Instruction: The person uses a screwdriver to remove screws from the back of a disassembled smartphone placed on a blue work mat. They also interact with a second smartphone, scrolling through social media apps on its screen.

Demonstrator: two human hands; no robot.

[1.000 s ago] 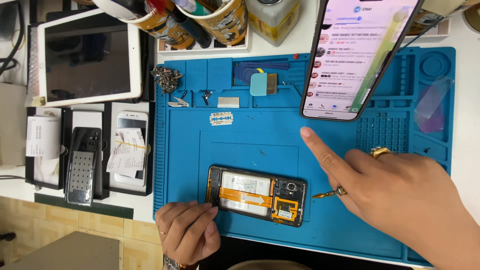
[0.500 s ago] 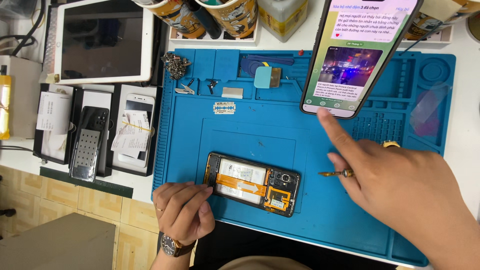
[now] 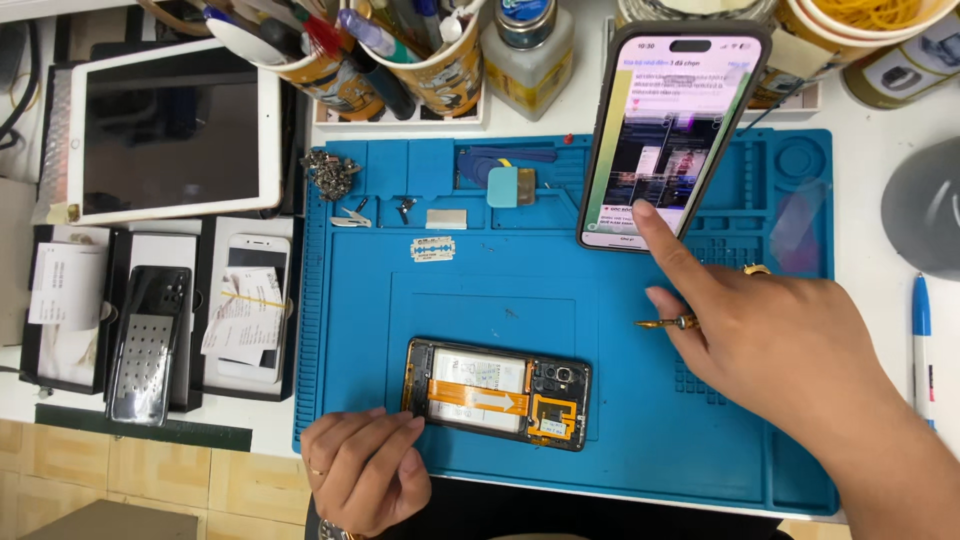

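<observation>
Scrolling a propped phone while a back-off phone waits on the blue repair mat (image 3: 700, 440).

Mat fills frame centre — opened phone (image 3: 497, 390) lies low centre, back cover already off, orange flex and board still in place. Right hand (image 3: 770, 340), forefinger out on the upright phone's (image 3: 672, 140) screen, other fingers curled around a slim tool (image 3: 668, 322). Left hand (image 3: 365, 468) — fingers bunched, touching the opened phone's corner. Cups (image 3: 440, 60) at top hold pens; mat tray upper left holds screws (image 3: 330, 175).

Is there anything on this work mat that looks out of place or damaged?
Nothing is spilled. The opened phone on the blue mat lies without its back cover, orange flex cable bare. A loose razor blade lies exposed above it, and small screws sit heaped in the corner.
</observation>
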